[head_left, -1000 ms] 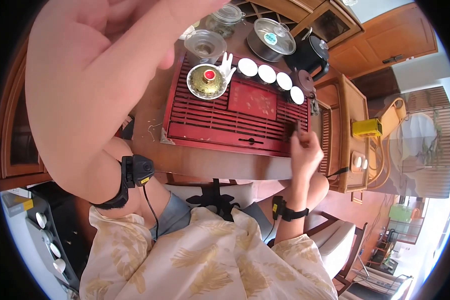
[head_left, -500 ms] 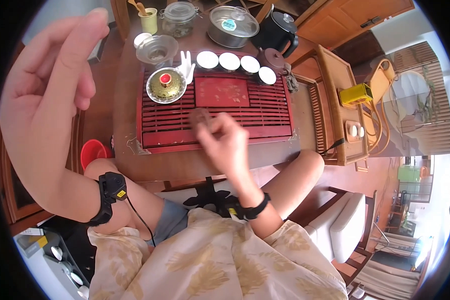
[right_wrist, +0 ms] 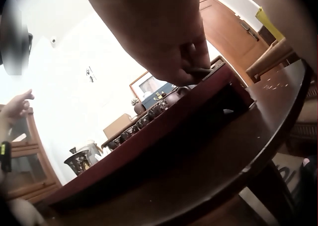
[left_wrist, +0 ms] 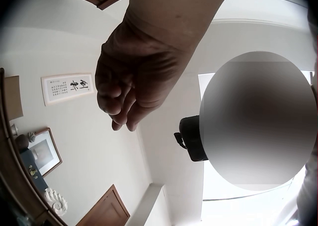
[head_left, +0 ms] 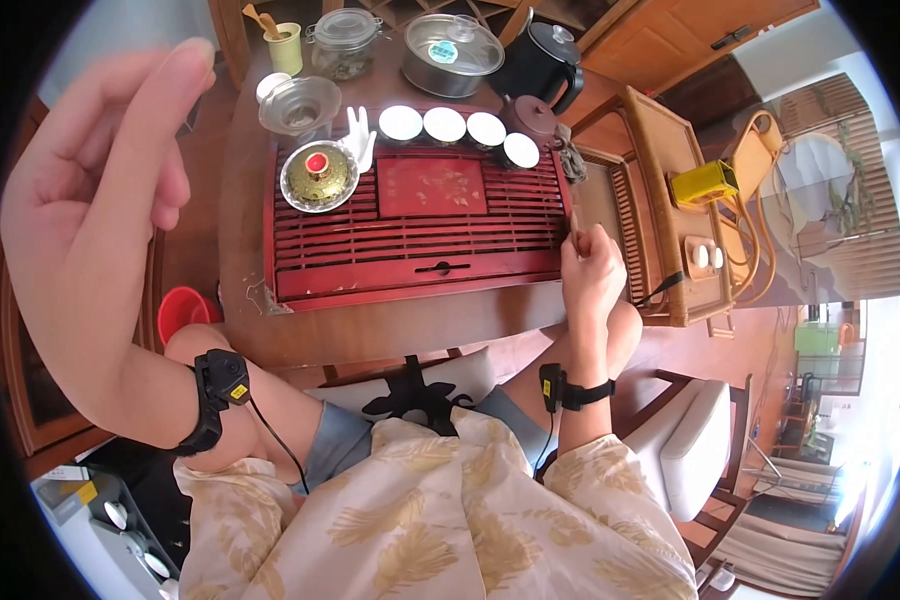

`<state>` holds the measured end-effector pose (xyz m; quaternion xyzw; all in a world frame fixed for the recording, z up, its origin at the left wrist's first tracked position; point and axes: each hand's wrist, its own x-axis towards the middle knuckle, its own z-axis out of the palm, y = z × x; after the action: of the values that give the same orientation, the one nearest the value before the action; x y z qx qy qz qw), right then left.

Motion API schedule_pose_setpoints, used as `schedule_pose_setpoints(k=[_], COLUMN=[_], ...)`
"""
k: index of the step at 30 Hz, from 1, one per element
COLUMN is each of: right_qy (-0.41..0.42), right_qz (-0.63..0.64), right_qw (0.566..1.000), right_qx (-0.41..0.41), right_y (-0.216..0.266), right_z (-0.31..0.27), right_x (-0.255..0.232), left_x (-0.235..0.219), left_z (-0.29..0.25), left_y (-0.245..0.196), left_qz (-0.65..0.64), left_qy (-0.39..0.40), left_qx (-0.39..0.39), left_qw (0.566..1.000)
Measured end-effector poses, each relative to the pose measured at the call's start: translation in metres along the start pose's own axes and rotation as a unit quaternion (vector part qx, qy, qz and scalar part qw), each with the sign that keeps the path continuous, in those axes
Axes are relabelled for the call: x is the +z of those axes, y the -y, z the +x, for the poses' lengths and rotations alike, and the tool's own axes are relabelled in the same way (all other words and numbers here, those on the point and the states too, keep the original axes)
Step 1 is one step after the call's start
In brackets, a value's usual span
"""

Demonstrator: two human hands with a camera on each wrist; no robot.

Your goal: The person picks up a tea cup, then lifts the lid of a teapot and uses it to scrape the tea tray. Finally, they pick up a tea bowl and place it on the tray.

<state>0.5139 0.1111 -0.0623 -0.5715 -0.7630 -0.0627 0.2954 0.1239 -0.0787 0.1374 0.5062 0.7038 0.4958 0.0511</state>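
Note:
My left hand (head_left: 100,190) is raised at the left of the head view, away from the table. Its fingers are loosely bent and hold nothing; the left wrist view shows the same hand (left_wrist: 139,77) against the wall. At the right edge of the red slatted tea tray (head_left: 420,268), my right hand (head_left: 594,275) pinches a slim brown piece (head_left: 574,220), mostly hidden by the fingers; I cannot tell its kind. In the right wrist view, that hand (right_wrist: 179,62) is bent down at the tray's corner.
On the tray stand a lidded gaiwan (head_left: 319,180), a white hand-shaped ornament (head_left: 360,140) and several white-topped cups (head_left: 444,126). Behind are a glass bowl (head_left: 300,105), a jar (head_left: 344,45), a lidded pot (head_left: 453,55), a black kettle (head_left: 540,65) and a brown teapot (head_left: 530,117).
My right hand has swept from the tray's right side to its middle, then back to the right edge. My left hand has come down and leftward from over the tray. The head view has shifted.

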Motion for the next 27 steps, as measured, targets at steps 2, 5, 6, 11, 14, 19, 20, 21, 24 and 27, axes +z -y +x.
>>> schedule_pose_setpoints(k=[2, 5, 6, 11, 14, 19, 20, 21, 24, 27], right_qy=[-0.007, -0.043, -0.058, 0.004, 0.028, 0.092, 0.094, 0.069, 0.169, 0.11], right_qz=[0.011, 0.057, 0.078, 0.134, 0.202, 0.302, 0.329, 0.345, 0.474, 0.45], right_qw=[1.0, 0.997, 0.995, 0.99, 0.971, 0.936, 0.928, 0.922, 0.862, 0.876], right_qx=[0.006, 0.008, 0.007, -0.04, -0.121, -0.155, -0.149, -0.161, 0.063, 0.135], right_y=[0.001, 0.001, 0.002, 0.049, 0.115, 0.181, 0.187, 0.188, 0.171, 0.119], right_z=[0.001, -0.005, -0.008, -0.018, -0.028, -0.054, -0.056, -0.054, -0.037, -0.008], right_x=[0.001, 0.002, 0.004, 0.01, 0.014, 0.019, 0.022, 0.025, 0.028, 0.048], left_x=[0.001, 0.002, 0.001, 0.007, 0.008, 0.006, 0.007, 0.007, 0.007, 0.005], left_z=[0.001, 0.002, 0.003, 0.002, 0.002, 0.002, 0.003, 0.003, 0.001, 0.001], left_y=[0.003, 0.004, 0.001, -0.003, -0.002, -0.003, -0.002, -0.001, -0.004, -0.003], left_qz=[-0.007, -0.009, 0.001, 0.004, -0.016, -0.055, -0.06, -0.065, -0.054, -0.053], left_qy=[-0.002, -0.001, 0.001, -0.008, -0.001, 0.009, 0.006, 0.003, 0.0, 0.0], left_qx=[-0.004, -0.016, -0.026, -0.036, -0.024, -0.039, -0.03, -0.02, -0.019, -0.021], left_qw=[1.0, 1.0, 1.0, 0.999, 1.0, 0.998, 0.998, 0.998, 0.998, 0.998])
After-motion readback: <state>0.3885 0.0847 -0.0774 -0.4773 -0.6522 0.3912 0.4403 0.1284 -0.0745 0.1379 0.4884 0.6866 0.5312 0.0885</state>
